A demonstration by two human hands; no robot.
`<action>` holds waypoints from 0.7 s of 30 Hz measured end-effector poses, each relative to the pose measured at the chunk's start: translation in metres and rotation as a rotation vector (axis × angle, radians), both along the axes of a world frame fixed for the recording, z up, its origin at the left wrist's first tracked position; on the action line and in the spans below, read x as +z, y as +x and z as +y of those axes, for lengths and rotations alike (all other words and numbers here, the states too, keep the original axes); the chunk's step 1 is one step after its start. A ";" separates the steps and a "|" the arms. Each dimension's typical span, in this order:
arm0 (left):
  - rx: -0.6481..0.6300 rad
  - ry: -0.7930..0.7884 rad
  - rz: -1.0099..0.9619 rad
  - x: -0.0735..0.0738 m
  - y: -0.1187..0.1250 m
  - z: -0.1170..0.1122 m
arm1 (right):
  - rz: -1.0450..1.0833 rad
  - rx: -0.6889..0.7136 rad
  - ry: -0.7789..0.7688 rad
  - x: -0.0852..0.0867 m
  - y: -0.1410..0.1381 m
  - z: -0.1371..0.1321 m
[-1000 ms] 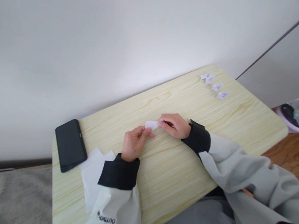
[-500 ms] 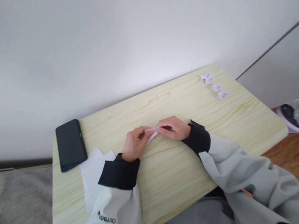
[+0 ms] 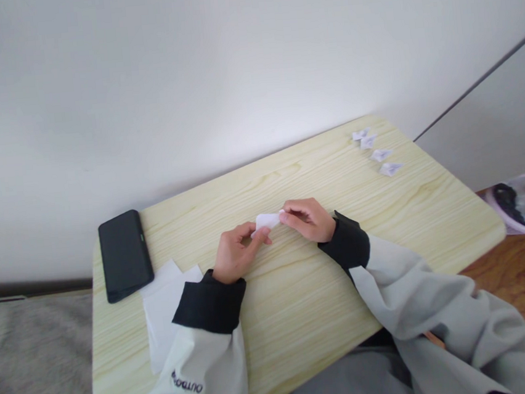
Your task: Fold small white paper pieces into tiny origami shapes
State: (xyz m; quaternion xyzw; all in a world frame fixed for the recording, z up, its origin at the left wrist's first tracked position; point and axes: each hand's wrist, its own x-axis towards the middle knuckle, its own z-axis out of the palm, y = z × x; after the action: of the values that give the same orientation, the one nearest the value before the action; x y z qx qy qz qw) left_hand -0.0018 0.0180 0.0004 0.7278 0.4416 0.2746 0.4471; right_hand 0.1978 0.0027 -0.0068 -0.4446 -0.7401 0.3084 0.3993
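Observation:
A small folded piece of white paper (image 3: 267, 220) is pinched between both hands just above the middle of a pale wooden table (image 3: 299, 292). My left hand (image 3: 235, 253) grips its left end with fingers curled. My right hand (image 3: 306, 219) pinches its right end with thumb and fingers closed. Both wrists rest low over the tabletop.
A black phone (image 3: 125, 255) lies at the table's far left. White paper sheets (image 3: 161, 306) lie beside it, partly under my left sleeve. Several small folded paper pieces (image 3: 377, 149) sit in a row at the far right corner. A white wall runs behind.
Half a second ago the paper was pressed low between closed fingers; now it is raised a little and shows as a white flap between the hands. The hands have barely shifted.

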 end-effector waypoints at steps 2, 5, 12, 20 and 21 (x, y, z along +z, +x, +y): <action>-0.010 0.016 0.052 0.001 -0.001 0.001 | -0.012 0.046 -0.014 0.000 0.000 0.000; -0.038 0.037 0.059 -0.001 -0.002 0.002 | -0.096 0.122 -0.001 0.000 -0.001 0.001; -0.092 0.099 0.169 -0.005 -0.003 0.002 | -0.191 0.157 0.072 -0.002 -0.001 0.003; -0.048 0.098 0.124 0.001 -0.001 -0.001 | -0.084 0.136 -0.008 -0.001 0.000 0.002; -0.049 0.098 0.124 0.002 -0.001 -0.001 | -0.060 0.134 -0.032 -0.001 0.000 0.002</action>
State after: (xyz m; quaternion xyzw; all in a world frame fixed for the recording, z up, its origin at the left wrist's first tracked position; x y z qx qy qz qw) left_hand -0.0025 0.0168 0.0023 0.7749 0.4366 0.2395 0.3893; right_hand 0.1977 0.0049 -0.0082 -0.4097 -0.7748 0.3327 0.3481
